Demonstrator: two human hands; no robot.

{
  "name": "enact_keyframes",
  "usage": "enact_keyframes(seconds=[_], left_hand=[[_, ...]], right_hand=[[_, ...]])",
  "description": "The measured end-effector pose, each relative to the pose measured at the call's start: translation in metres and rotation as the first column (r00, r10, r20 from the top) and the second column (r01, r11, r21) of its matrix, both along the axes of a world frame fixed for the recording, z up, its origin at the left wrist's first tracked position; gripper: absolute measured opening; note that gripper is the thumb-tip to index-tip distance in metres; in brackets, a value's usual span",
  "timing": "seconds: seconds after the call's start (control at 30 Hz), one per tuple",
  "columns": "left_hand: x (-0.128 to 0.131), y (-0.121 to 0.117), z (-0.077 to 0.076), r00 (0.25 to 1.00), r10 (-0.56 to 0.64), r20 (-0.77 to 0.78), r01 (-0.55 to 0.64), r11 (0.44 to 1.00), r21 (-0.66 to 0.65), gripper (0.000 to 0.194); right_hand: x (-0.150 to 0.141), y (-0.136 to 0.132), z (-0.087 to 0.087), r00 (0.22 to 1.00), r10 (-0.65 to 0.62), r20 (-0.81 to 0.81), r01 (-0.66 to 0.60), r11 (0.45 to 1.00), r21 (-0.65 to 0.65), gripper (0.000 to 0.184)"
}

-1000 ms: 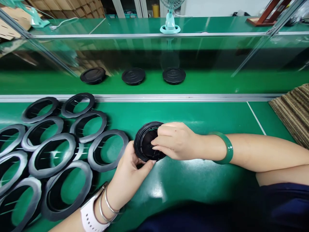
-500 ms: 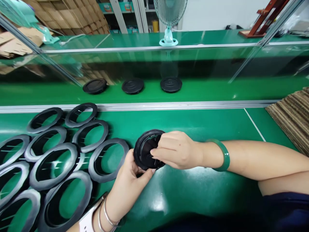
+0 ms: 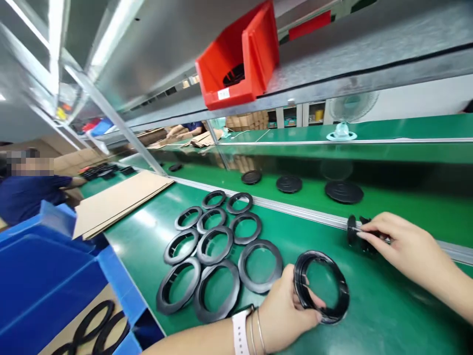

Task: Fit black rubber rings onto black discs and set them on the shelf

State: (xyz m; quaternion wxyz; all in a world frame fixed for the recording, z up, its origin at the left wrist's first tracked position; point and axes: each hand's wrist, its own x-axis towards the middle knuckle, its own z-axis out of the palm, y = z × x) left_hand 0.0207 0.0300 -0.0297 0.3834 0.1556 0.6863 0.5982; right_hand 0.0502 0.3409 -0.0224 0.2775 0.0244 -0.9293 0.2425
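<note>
The left hand (image 3: 286, 315) is closed around the near-left rim of a black ring (image 3: 322, 286) lying on the green table (image 3: 388, 315), thumb inside its opening. At about two o'clock from the ring, the right hand (image 3: 402, 249) pinches a black disc part (image 3: 356, 231) on edge beside the metal rail (image 3: 295, 211), fingers together on it. This looks like the step between separating two pieces and setting one aside; the next move probably calls for releasing the disc cleanly onto the belt beyond the rail, where three black discs (image 3: 343, 191) already lie. At nine o'clock from the held ring sits a cluster of loose rings (image 3: 216, 244). Half a second ago both hands met on one assembled cap at centre; now they are apart and the view has swung left.
</note>
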Motion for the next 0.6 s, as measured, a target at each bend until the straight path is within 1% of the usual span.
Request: enact_keyframes(seconds=[0.03, 0.1, 0.13, 0.17, 0.23, 0.37, 0.43, 0.53, 0.6], left_hand=[[0.001, -0.001, 0.001, 1.000, -0.005, 0.004, 0.005, 1.000, -0.010, 0.051], [0.002, -0.002, 0.003, 1.000, -0.015, 0.015, 0.015, 1.000, -0.013, 0.051], [0.003, -0.002, 0.005, 1.000, -0.017, 0.026, 0.017, 1.000, -0.010, 0.052], [0.003, -0.002, 0.006, 0.999, -0.015, 0.040, 0.015, 1.000, -0.011, 0.053], [0.003, -0.002, 0.009, 0.997, -0.016, 0.069, 0.018, 1.000, -0.023, 0.054], [0.001, -0.001, 0.011, 0.996, -0.023, 0.086, 0.025, 0.999, -0.025, 0.057], [0.000, -0.001, 0.012, 0.996, -0.031, 0.081, 0.032, 0.999, -0.015, 0.058], [0.001, -0.001, 0.012, 0.995, -0.040, 0.094, 0.042, 0.999, -0.016, 0.060], [0.002, -0.001, 0.009, 0.993, -0.034, 0.111, 0.036, 0.999, -0.013, 0.062]], right_hand=[[-0.006, 0.006, -0.015, 0.995, 0.036, 0.098, -0.033, 0.999, -0.033, 0.041], [-0.013, 0.009, -0.041, 0.966, 0.098, 0.238, -0.076, 0.992, -0.100, 0.043], [-0.015, 0.008, -0.049, 0.953, 0.118, 0.279, -0.086, 0.988, -0.125, 0.042], [-0.015, 0.006, -0.054, 0.946, 0.126, 0.298, -0.087, 0.986, -0.142, 0.041], [-0.015, 0.000, -0.054, 0.943, 0.132, 0.307, -0.085, 0.983, -0.160, 0.036], [-0.011, -0.008, -0.038, 0.928, 0.129, 0.349, -0.077, 0.984, -0.158, 0.021], [-0.010, -0.008, -0.033, 0.924, 0.116, 0.363, -0.066, 0.987, -0.148, 0.018], [-0.010, -0.003, -0.034, 0.931, 0.092, 0.353, -0.057, 0.992, -0.109, 0.023], [-0.011, 0.002, -0.038, 0.942, 0.100, 0.322, -0.088, 0.995, -0.053, 0.035]])
